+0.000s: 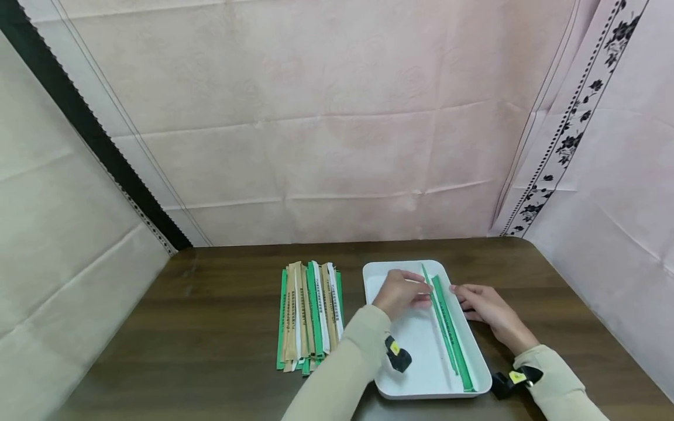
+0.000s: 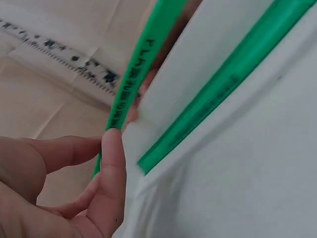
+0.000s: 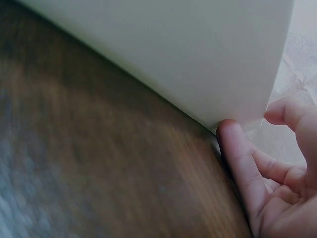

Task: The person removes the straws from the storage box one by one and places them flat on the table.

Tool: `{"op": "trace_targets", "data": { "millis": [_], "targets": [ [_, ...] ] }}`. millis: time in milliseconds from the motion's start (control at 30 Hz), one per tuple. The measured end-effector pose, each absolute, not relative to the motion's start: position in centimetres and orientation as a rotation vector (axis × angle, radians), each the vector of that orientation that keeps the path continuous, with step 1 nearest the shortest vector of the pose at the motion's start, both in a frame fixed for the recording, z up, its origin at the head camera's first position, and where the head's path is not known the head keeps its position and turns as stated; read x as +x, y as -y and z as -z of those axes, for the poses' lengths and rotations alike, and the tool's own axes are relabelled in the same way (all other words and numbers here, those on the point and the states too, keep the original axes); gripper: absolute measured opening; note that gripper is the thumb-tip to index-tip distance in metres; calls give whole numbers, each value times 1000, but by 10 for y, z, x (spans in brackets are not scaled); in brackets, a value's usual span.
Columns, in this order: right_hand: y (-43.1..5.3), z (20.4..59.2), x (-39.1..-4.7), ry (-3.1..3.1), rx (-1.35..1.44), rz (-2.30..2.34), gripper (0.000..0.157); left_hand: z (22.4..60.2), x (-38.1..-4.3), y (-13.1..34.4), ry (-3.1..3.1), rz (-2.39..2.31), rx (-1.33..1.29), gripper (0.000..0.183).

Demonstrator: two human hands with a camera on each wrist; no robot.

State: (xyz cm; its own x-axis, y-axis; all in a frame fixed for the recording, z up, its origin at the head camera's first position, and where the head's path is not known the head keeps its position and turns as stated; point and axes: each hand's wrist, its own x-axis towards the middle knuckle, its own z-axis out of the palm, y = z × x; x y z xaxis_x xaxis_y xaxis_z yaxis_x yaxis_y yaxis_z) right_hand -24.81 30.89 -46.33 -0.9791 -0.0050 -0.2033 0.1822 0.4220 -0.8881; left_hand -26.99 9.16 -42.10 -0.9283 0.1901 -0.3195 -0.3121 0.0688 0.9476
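Note:
My left hand (image 1: 401,293) pinches a slim green paper packet (image 1: 444,327) between thumb and fingertips near its far end. Dark printed characters run along this packet (image 2: 130,84) in the left wrist view. It is held edge-on over the white tray (image 1: 421,374). Just to its right, a second green packet (image 1: 457,345) lies lengthwise along the tray's right side. At the tray's right rim, my right hand (image 1: 487,313) grips the wall, one fingertip low by the table and another up at the edge (image 3: 266,111).
Left of the tray, a pile of similar packets (image 1: 310,316) in green, tan and white lies on the brown wooden table (image 1: 221,327). Pale cloth hangs (image 1: 326,146) behind and on both sides of the table.

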Motion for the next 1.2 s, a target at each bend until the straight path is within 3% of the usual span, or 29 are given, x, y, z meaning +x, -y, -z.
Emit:
{"op": "trace_targets", "data": {
  "millis": [433, 700, 1200],
  "targets": [
    [-307, 464, -249, -2495, 171, 1585, 68, 392, -297, 34, -1881, -2083, 76, 29],
    [-310, 464, -249, -2518, 181, 1561, 67, 403, -297, 109, -2051, -2046, -20, 34],
    [-310, 463, -249, -2525, 177, 1559, 67, 433, -307, 138, -2379, -1933, -258, 36]
  ]
}}
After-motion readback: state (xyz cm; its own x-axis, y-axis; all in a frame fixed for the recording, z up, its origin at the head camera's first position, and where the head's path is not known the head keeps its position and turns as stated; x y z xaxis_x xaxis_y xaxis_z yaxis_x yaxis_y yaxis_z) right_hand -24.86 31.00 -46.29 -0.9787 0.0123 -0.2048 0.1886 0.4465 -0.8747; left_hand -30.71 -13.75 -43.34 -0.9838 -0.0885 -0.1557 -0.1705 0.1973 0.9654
